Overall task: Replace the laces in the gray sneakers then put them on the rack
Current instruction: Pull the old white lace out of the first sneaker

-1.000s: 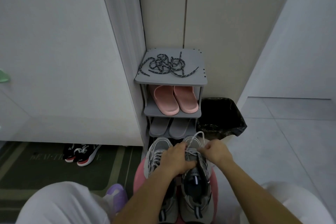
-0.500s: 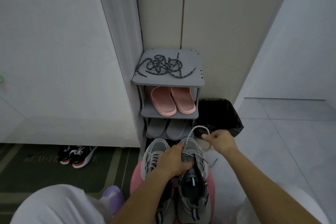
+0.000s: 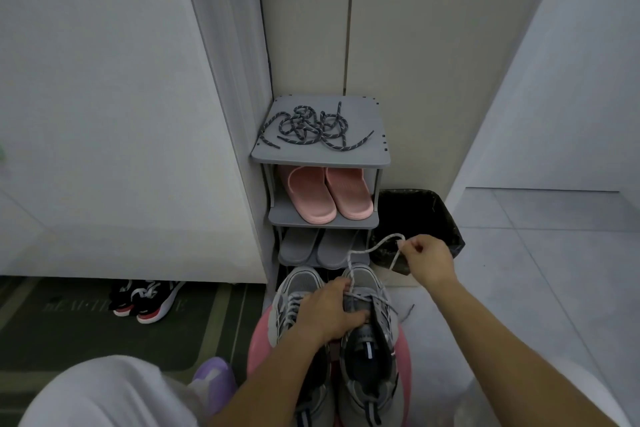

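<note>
gray sneaker point(image 3: 372, 279) | left grip point(image 3: 329, 312) clasps it | right grip point(image 3: 427, 258) pinches pale lace point(image 3: 350, 267) | mat point(image 3: 86, 333) writing unreadable

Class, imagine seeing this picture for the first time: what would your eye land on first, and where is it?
At bottom centre, the right hand pinches a pale lace drawn up in a loop from a gray sneaker, which the left hand holds steady. Above, a tangle of dark laces lies on the top shelf of the gray rack, with pink slippers on the shelf beneath.
</note>
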A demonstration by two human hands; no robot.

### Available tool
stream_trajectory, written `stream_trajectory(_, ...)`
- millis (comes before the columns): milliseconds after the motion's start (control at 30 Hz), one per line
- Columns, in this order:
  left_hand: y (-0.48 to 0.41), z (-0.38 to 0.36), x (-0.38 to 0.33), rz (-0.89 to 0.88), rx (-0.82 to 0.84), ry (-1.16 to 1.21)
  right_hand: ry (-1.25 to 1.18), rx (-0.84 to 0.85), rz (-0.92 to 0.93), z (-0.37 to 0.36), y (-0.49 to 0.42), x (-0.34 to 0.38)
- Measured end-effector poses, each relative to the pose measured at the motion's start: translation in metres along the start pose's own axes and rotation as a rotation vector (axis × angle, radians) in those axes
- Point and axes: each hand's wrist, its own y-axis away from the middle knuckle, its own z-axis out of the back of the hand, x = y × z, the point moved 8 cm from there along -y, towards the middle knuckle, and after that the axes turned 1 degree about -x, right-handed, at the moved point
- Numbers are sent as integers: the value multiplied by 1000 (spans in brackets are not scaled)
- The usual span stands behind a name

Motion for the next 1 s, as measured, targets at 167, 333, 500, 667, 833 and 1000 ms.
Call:
stream_trajectory(167,0,0,0,-2,-12,0,158,281,-100,-38,17,-20)
stream_trajectory(333,0,2,-2,-7,-16,-9,219,277,-109,-62,37,-37)
stream_trajectory(500,1,1,-1,1,-5,-2,288,186,-12,-44,26,-25)
stream_trajectory(667,1,0,1,0,2,11,113,-34,17,-3,7,-5)
stream_trajectory(833,1,0,0,1,-5,4,88,169,-84,-31,23,-25)
stream_trajectory(1000,2,2,-3,-9,-14,-15,140,198,-66,-57,40,-41)
